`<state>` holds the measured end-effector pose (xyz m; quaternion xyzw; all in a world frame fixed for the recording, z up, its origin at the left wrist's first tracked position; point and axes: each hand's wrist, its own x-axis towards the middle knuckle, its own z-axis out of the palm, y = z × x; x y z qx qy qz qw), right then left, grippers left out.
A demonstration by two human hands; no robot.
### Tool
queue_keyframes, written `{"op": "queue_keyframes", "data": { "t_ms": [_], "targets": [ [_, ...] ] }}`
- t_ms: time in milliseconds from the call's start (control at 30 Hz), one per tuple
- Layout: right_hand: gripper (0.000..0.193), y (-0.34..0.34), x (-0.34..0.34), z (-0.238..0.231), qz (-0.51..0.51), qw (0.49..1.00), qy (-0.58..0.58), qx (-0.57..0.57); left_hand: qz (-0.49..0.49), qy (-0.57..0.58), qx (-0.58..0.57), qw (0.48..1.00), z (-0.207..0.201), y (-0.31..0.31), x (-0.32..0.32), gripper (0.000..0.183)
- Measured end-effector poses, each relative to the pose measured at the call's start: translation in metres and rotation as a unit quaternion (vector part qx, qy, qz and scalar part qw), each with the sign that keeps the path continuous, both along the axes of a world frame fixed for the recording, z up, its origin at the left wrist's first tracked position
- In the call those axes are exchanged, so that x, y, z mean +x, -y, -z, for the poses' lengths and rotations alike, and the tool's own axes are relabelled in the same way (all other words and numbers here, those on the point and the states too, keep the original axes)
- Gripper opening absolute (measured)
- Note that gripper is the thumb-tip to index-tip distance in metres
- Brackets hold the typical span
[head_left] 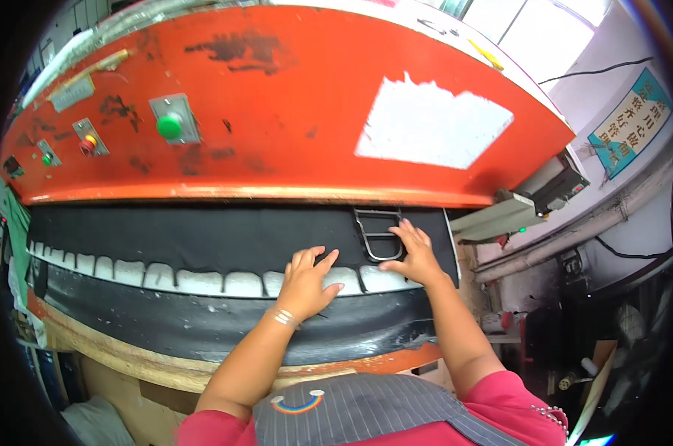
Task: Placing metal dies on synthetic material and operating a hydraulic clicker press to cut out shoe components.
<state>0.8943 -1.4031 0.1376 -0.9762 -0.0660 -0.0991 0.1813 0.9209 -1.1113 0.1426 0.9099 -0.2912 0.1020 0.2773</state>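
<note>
A black sheet point(203, 234) of material lies along the machine bed, its near edge cut into a row of scallops. Pale cutting board point(199, 282) shows through those cut-outs. On the right part of the sheet stands a metal cutting die point(381, 255), a rounded frame with a crossbar. My right hand point(418, 260) grips its right side, thumb at the near rim and fingers by the far side. My left hand point(304, 286) rests palm down over the sheet's scalloped edge, fingers spread and holding nothing.
The red press head point(292, 111) spans the space just beyond the sheet, with a green button point(169, 127) and a red knob point(89, 143). A dark padded ledge point(203, 323) and a wooden edge point(136, 353) run along the near side. Pipes point(559, 241) line the right wall.
</note>
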Motion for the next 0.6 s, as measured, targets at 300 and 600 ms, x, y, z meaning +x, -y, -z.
{"op": "queue_keyframes", "data": {
  "t_ms": [300, 600],
  "targets": [
    [0.066, -0.17, 0.069, -0.107, -0.165, 0.961, 0.211, 0.072, -0.372, 0.104, -0.263, 0.884, -0.031, -0.346, 0.221, 0.067],
    [0.025, -0.323, 0.186, -0.19, -0.167, 0.922, 0.327, 0.125, -0.386, 0.063, -0.224, 0.893, -0.134, -0.606, 0.261, 0.056]
  ]
}}
